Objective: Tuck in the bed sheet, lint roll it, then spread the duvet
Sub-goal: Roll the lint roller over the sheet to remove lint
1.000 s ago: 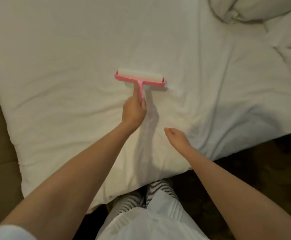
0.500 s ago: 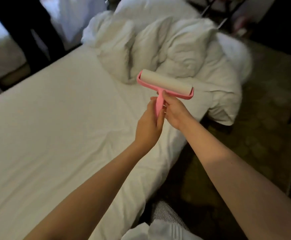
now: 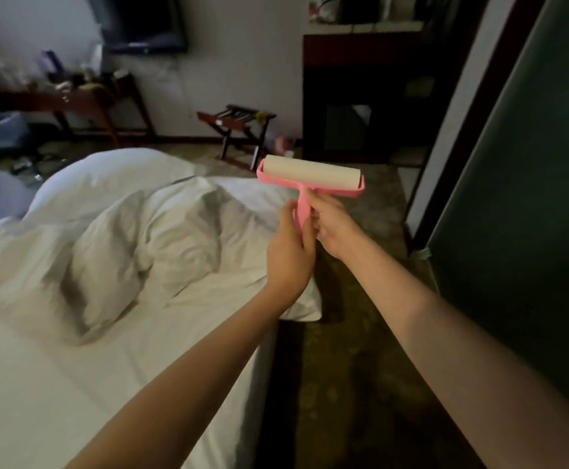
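1. The bed sheet (image 3: 73, 384) is spread flat over the mattress at lower left.
2. The duvet (image 3: 147, 228) is heaped in folds beyond it.
3. The pink lint roller (image 3: 310, 176) is held in the air, roll uppermost, near the bed's right edge.
4. Its handle is clasped by curled fingers of the left hand (image 3: 290, 257) and the right hand (image 3: 335, 226).

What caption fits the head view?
Left hand and right hand grip a pink lint roller clear of the bed sheet; duvet bunched behind.

No legible text anywhere.
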Demonstrator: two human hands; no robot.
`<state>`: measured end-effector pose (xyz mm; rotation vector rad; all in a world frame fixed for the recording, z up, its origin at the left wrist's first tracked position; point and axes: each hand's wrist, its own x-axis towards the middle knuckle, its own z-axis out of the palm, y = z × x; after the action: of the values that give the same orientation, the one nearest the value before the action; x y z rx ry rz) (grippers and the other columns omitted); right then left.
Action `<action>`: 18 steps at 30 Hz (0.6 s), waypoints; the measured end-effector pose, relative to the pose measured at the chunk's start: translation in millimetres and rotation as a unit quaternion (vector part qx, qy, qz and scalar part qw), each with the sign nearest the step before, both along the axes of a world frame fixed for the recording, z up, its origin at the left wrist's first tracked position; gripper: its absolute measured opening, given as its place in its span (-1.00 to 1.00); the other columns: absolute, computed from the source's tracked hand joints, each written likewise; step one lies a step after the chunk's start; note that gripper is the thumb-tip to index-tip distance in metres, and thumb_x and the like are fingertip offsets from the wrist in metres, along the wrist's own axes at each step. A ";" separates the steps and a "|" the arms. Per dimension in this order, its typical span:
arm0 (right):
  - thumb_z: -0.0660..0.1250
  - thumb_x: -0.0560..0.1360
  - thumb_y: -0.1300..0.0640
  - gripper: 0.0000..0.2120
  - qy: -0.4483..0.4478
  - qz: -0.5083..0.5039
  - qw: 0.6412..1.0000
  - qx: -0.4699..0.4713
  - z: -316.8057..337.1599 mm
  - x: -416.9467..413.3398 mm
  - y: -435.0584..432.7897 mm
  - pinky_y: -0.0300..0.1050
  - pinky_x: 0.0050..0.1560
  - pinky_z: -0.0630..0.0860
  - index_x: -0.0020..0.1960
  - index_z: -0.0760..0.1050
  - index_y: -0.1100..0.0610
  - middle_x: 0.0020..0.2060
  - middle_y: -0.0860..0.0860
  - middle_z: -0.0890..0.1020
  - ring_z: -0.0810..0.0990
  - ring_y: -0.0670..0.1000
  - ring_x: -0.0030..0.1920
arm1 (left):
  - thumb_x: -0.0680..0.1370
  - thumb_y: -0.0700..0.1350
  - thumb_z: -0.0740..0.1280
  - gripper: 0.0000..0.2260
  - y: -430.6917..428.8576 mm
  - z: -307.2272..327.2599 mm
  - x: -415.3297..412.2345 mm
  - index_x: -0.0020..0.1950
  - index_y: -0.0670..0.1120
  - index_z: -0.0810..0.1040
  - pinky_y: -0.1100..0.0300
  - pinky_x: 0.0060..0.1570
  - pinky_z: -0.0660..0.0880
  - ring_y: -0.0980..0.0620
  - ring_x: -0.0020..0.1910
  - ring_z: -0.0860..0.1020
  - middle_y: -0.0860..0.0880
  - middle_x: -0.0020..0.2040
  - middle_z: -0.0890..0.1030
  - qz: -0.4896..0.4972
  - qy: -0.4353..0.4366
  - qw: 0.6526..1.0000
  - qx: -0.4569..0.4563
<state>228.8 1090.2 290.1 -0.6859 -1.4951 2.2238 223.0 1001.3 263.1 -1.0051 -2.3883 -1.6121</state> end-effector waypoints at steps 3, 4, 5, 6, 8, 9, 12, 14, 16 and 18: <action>0.27 0.56 0.11 -0.79 -0.021 -0.026 0.999 0.015 13.8 -17.4 71.6 -0.17 -0.06 0.52 0.19 0.47 0.11 0.05 0.08 0.58 0.57 0.02 0.03 | 0.63 -0.04 0.12 -0.68 72.0 10.5 -23.8 0.36 -0.11 0.30 0.51 -0.37 0.38 0.26 -0.33 0.49 0.07 -0.12 0.54 -0.024 -0.016 1.000 0.005; 0.27 0.56 0.11 -0.80 -0.027 -0.030 0.999 0.019 17.0 -25.3 93.2 -0.17 -0.05 0.53 0.18 0.47 0.11 0.07 0.09 0.57 0.57 0.02 0.03 | 0.63 -0.03 0.12 -0.67 94.0 13.2 -33.2 0.37 -0.11 0.29 0.49 -0.36 0.40 0.25 -0.31 0.50 0.07 -0.10 0.54 -0.027 -0.024 0.999 0.005; 0.27 0.57 0.11 -0.80 -0.032 -0.035 0.999 0.023 19.3 -34.2 113.8 -0.16 -0.03 0.53 0.17 0.46 0.10 0.08 0.08 0.56 0.56 0.01 0.03 | 0.63 -0.02 0.12 -0.66 114.7 15.0 -43.8 0.38 -0.10 0.29 0.46 -0.34 0.43 0.24 -0.29 0.51 0.07 -0.09 0.55 -0.028 -0.028 0.999 0.001; 0.26 0.57 0.12 -0.81 -0.036 -0.044 0.998 0.027 21.0 -44.8 133.3 -0.14 0.00 0.52 0.16 0.46 0.10 0.06 0.07 0.56 0.56 0.01 0.03 | 0.63 -0.01 0.12 -0.66 134.2 15.8 -55.8 0.37 -0.10 0.29 0.44 -0.31 0.46 0.24 -0.28 0.52 0.08 -0.09 0.55 -0.030 -0.029 0.999 -0.002; 0.27 0.56 0.13 -0.85 -0.042 -0.059 0.997 0.040 22.0 -69.6 170.4 -0.11 0.07 0.49 0.13 0.46 0.09 0.00 0.03 0.57 0.55 0.01 0.04 | 0.63 0.00 0.12 -0.67 171.1 15.4 -82.3 0.37 -0.08 0.29 0.43 -0.31 0.46 0.24 -0.27 0.54 0.10 -0.11 0.55 -0.037 -0.032 0.999 -0.003; 0.27 0.56 0.13 -0.86 -0.044 -0.065 0.996 0.047 21.3 -84.2 189.2 -0.11 0.06 0.48 0.12 0.46 0.09 -0.03 0.01 0.57 0.55 0.00 0.02 | 0.63 0.00 0.12 -0.68 189.5 14.9 -97.1 0.36 -0.07 0.29 0.39 -0.31 0.47 0.22 -0.27 0.55 0.09 -0.12 0.56 -0.041 -0.038 0.998 0.001; 0.26 0.57 0.15 -0.87 -0.041 -0.061 0.996 0.059 18.5 -133.0 242.4 -0.20 -0.06 0.48 0.11 0.44 0.09 -0.09 -0.01 0.56 0.55 -0.05 -0.06 | 0.63 -0.01 0.12 -0.71 242.3 12.1 -146.7 0.33 -0.05 0.29 0.22 -0.33 0.50 0.13 -0.29 0.57 0.07 -0.13 0.58 -0.048 -0.064 0.997 0.016; 0.25 0.57 0.15 -0.86 -0.028 -0.056 0.995 0.071 16.5 -172.7 280.2 -0.21 -0.05 0.49 0.12 0.43 0.08 -0.08 -0.01 0.56 0.56 -0.03 -0.03 | 0.64 0.00 0.12 -0.75 281.3 9.8 -187.7 0.29 -0.03 0.30 0.31 -0.40 0.43 0.20 -0.36 0.54 0.10 -0.17 0.56 -0.058 -0.080 0.995 0.027; 0.25 0.57 0.15 -0.85 -0.028 -0.066 0.994 0.079 14.0 -213.0 316.5 -0.14 0.04 0.50 0.13 0.43 0.08 -0.06 0.01 0.57 0.56 0.04 0.07 | 0.64 -0.02 0.11 -0.78 317.8 9.5 -229.6 0.27 -0.03 0.32 0.40 -0.44 0.38 0.25 -0.39 0.52 0.13 -0.20 0.54 -0.067 -0.093 0.993 0.036; 0.25 0.57 0.15 -0.84 -0.025 -0.073 0.993 0.085 14.5 -251.0 351.0 -0.03 0.16 0.49 0.15 0.45 0.10 -0.02 0.08 0.57 0.55 0.13 0.16 | 0.64 -0.03 0.11 -0.77 351.5 12.7 -268.4 0.27 -0.05 0.33 0.33 -0.41 0.42 0.22 -0.40 0.51 0.12 -0.20 0.55 -0.076 -0.099 0.991 0.042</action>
<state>-22.2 1441.2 304.5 -0.7747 -1.5843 1.9589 -45.4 1352.7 275.8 -1.0839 -2.3906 -1.9333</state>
